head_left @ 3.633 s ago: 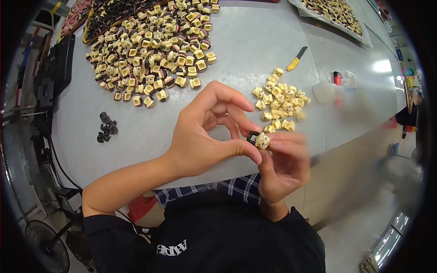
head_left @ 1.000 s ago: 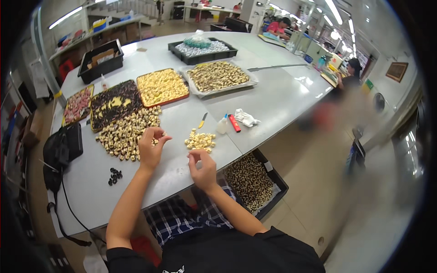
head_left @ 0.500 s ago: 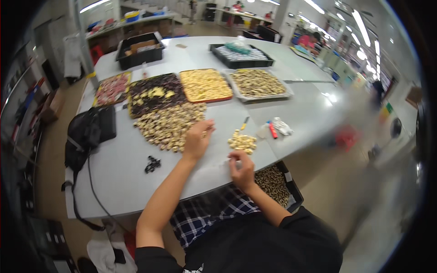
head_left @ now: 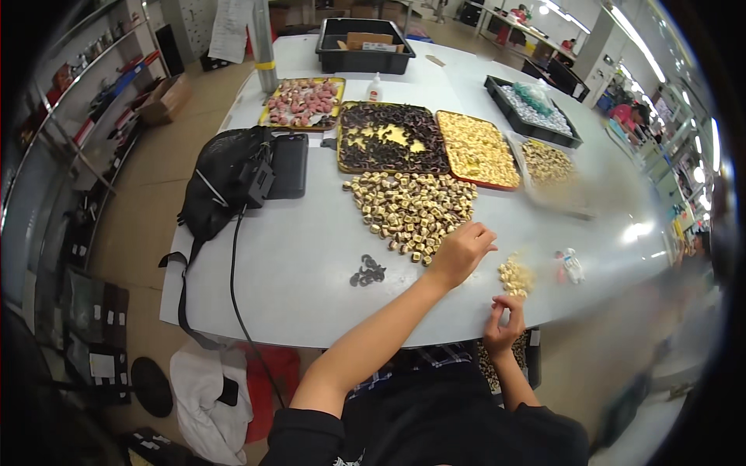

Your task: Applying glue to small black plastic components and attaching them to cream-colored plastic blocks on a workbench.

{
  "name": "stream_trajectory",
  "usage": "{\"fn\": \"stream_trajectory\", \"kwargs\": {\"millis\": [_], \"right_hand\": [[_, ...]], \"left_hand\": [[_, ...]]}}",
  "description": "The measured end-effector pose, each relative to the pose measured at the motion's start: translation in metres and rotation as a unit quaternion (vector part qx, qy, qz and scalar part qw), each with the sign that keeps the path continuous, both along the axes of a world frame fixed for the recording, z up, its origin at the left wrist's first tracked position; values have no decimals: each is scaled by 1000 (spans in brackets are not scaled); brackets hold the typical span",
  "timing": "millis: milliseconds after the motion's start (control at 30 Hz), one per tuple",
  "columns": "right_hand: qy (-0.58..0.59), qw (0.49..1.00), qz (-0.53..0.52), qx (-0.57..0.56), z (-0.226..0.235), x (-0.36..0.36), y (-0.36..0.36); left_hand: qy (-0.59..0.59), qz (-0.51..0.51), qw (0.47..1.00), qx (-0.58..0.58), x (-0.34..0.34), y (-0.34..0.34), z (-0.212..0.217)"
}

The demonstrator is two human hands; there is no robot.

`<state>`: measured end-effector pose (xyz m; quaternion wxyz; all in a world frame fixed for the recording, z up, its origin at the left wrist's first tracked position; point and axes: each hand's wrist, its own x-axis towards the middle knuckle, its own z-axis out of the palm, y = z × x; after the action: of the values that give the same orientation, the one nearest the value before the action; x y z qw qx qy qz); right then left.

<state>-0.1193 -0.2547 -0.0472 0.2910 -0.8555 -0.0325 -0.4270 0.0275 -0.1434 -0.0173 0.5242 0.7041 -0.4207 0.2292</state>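
My left hand (head_left: 464, 252) is held over the table at the right edge of a broad heap of small gold-and-dark pieces (head_left: 412, 210). Its fingers are drawn together, and whatever they may hold is hidden. Lower and to the right, my right hand (head_left: 505, 322) is closed in a pinch by the table's front edge; I cannot make out anything in it. Just beyond that hand sits a small pile of pale gold pieces (head_left: 514, 276), partly blurred. A little cluster of black curled bits (head_left: 367, 270) lies to the left of my left forearm.
Behind the heap stand a tray of dark bits (head_left: 392, 159), a tray of yellow pieces (head_left: 478, 147) and a tray of pink pieces (head_left: 303, 103). A black bag (head_left: 225, 179) with a cable rests at left. Black bins (head_left: 365, 46) stand farther back.
The view has swung left, so the table's things sit farther right in the picture. My left hand stays beside the heap and my right hand by the small pile, both still closed.
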Motion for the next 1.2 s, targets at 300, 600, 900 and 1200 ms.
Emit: {"fn": "stream_trajectory", "kwargs": {"millis": [300,600,900,1200], "right_hand": [[-8,998,58,-2,-2,-1,-5],[-51,986,139,78,-14,-6,-14],[-55,979,150,123,-21,-14,-18],[-49,975,195,90,-18,-16,-23]], "left_hand": [[-17,216,976,10,34,13,-4],[-43,219,975,15,35,20,1],[-81,192,978,-26,33,19,2],[-137,189,971,-50,28,25,11]]}}
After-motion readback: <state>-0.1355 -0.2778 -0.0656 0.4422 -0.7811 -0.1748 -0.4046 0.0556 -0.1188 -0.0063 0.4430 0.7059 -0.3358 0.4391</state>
